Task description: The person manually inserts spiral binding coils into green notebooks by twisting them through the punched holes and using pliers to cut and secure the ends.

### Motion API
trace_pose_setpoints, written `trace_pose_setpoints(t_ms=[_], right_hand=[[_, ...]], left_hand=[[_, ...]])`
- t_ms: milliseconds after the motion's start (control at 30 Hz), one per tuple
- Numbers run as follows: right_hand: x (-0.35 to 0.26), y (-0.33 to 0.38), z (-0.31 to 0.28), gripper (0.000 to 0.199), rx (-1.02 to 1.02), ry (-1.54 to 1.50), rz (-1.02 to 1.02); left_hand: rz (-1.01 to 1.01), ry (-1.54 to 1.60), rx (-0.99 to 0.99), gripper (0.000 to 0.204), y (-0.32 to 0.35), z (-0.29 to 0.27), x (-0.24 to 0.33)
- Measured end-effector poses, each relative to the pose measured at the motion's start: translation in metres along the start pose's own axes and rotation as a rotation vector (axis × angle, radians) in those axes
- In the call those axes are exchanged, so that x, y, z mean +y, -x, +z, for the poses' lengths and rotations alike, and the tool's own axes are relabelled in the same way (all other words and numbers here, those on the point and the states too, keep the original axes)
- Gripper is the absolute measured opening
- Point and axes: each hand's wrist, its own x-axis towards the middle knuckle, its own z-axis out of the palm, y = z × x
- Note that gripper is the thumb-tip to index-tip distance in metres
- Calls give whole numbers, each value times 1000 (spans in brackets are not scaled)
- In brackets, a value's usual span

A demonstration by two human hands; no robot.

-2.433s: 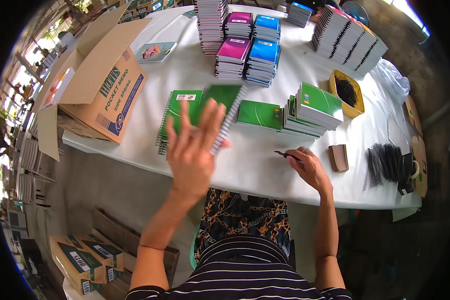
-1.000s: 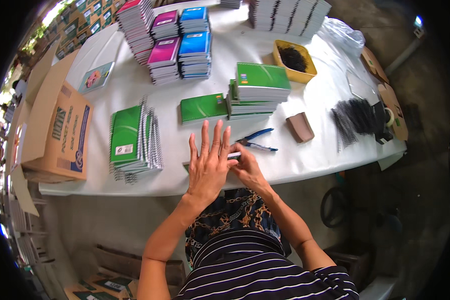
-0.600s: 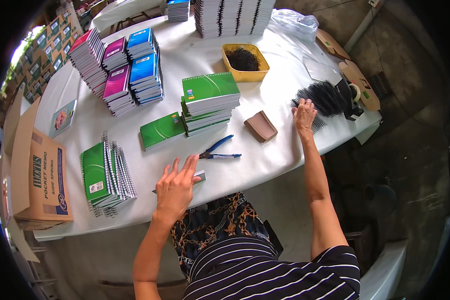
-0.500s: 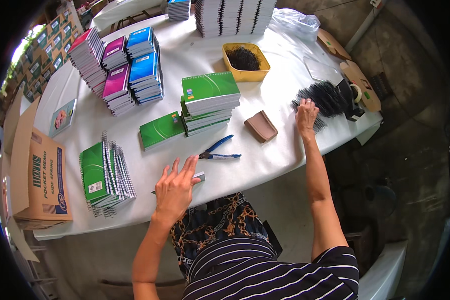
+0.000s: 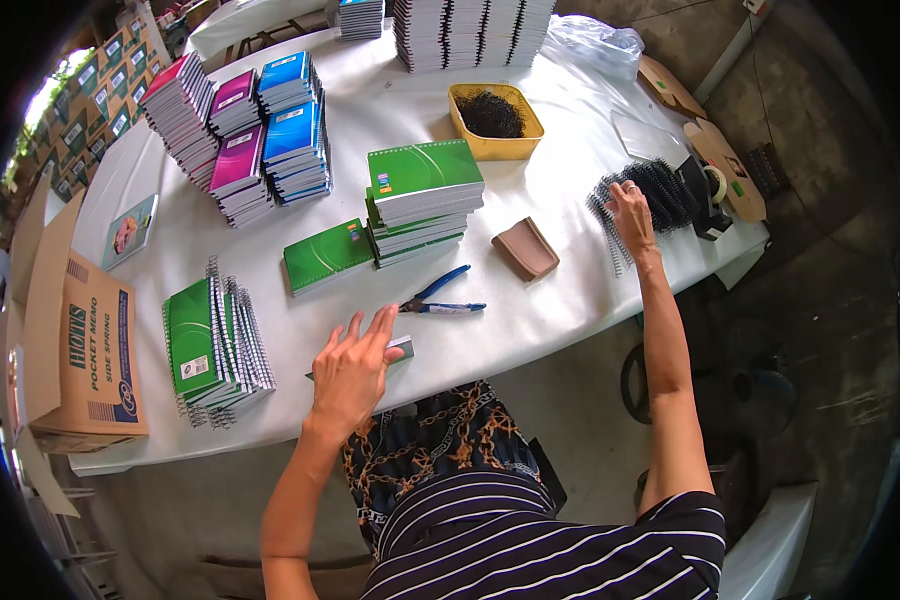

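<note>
My left hand (image 5: 350,375) lies near the table's front edge with its fingers stretched out. Beneath it is a thin flat item (image 5: 402,348) with a grey edge, mostly covered by the palm, so its kind is unclear. Just beyond the fingertips lie blue-handled pliers (image 5: 440,303), jaws toward the hand. At the right, my right hand (image 5: 632,218) pinches at the near side of a heap of black spiral binding coils (image 5: 667,192). A black spiral coil (image 5: 612,238) trails down beside its fingers. Between the hands sits a brown curved block (image 5: 526,250).
Green notebooks stand in a stack (image 5: 425,180), and others with loose spirals (image 5: 192,335) lie at left. A yellow tub (image 5: 518,149) holds more coils. Pink and blue notebook stacks (image 5: 292,135) rise behind. A cardboard box (image 5: 90,340) borders the left; a tape dispenser (image 5: 708,200) the right.
My right hand has shifted slightly right and away from me over the heap, and a coil now trails beside it. My left hand has stayed in place.
</note>
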Motion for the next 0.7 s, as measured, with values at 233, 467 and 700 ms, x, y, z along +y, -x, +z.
trace_pose_setpoints(t_ms=[233, 467, 700], right_hand=[[-45, -27, -34, 16, -16, 6, -73], [-263, 18, -102, 27, -306, -1039, -217], [-286, 34, -93, 24, -496, -1185, -62]], left_hand=[[-11, 17, -2, 57, 0, -1, -2], [18, -55, 32, 59, 1, 4, -1], [40, -80, 25, 61, 1, 3, -1]])
